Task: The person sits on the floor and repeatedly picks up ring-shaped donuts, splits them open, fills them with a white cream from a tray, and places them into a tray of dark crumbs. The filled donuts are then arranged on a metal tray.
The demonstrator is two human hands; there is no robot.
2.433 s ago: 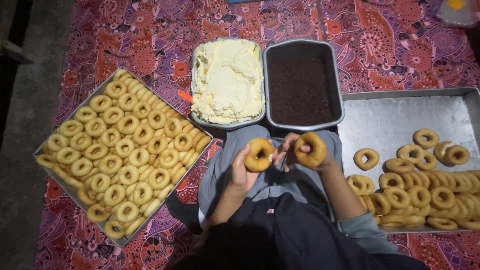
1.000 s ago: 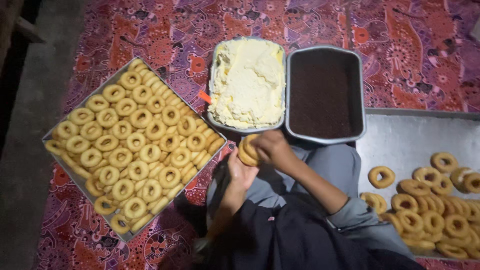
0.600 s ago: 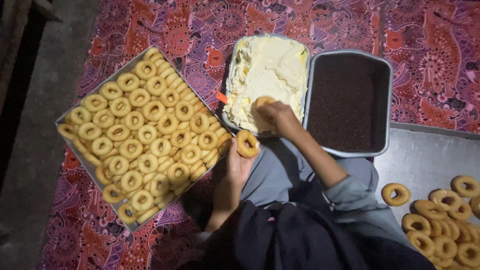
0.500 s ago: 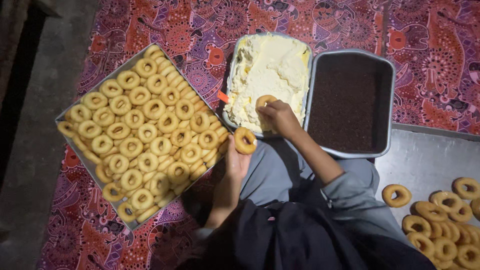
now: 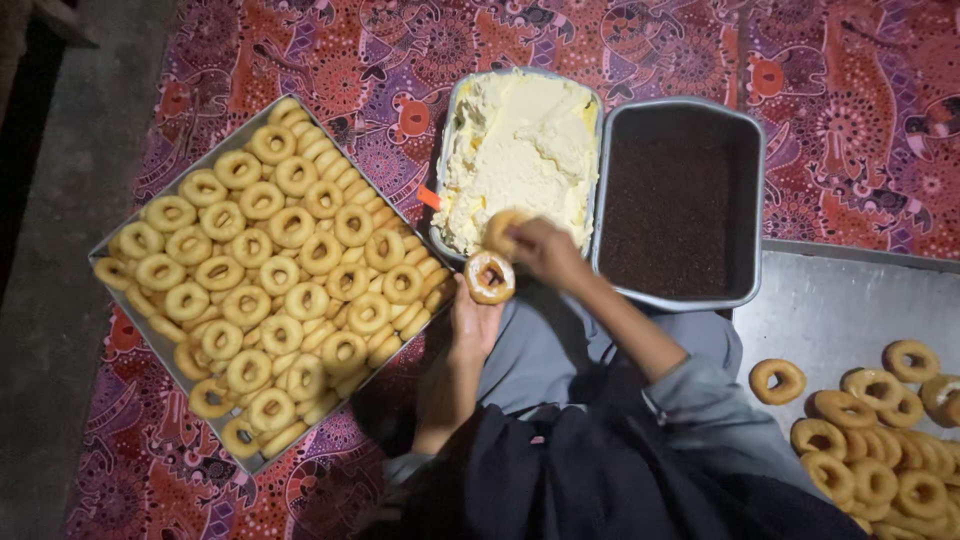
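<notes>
Floor cloth [image 5: 300, 60]: red and purple patterned fabric spread under everything, with a grey strip of bare floor [image 5: 50, 250] along the left.
Left tray [image 5: 105, 240]: a metal tray lying at a slant, long axis running from lower left to upper right, packed with rows of plain ring doughnuts [image 5: 270, 270].
Right tray [image 5: 840, 310]: a flat metal tray at the right edge, with more plain doughnuts [image 5: 870, 440] heaped in its lower right corner and one ring [image 5: 778, 381] lying apart.
Cream tub [image 5: 448, 130]: a rectangular container of pale yellow cream, long axis running away from the person, an orange handle sticking out at its left wall.
Sprinkle tub [image 5: 760, 200]: a grey rectangular container of dark brown sprinkles, touching the cream tub's right side.
Left hand [image 5: 475, 320]: grip pinching one doughnut [image 5: 491, 277] at its lower rim, just outside the cream tub's near corner; the ring stands tilted, cream-smeared face and hole towards the camera.
Right hand [image 5: 545, 250]: grip closed on a second doughnut [image 5: 500, 230], pressed against the near edge of the cream and partly hidden by the fingers.
</notes>
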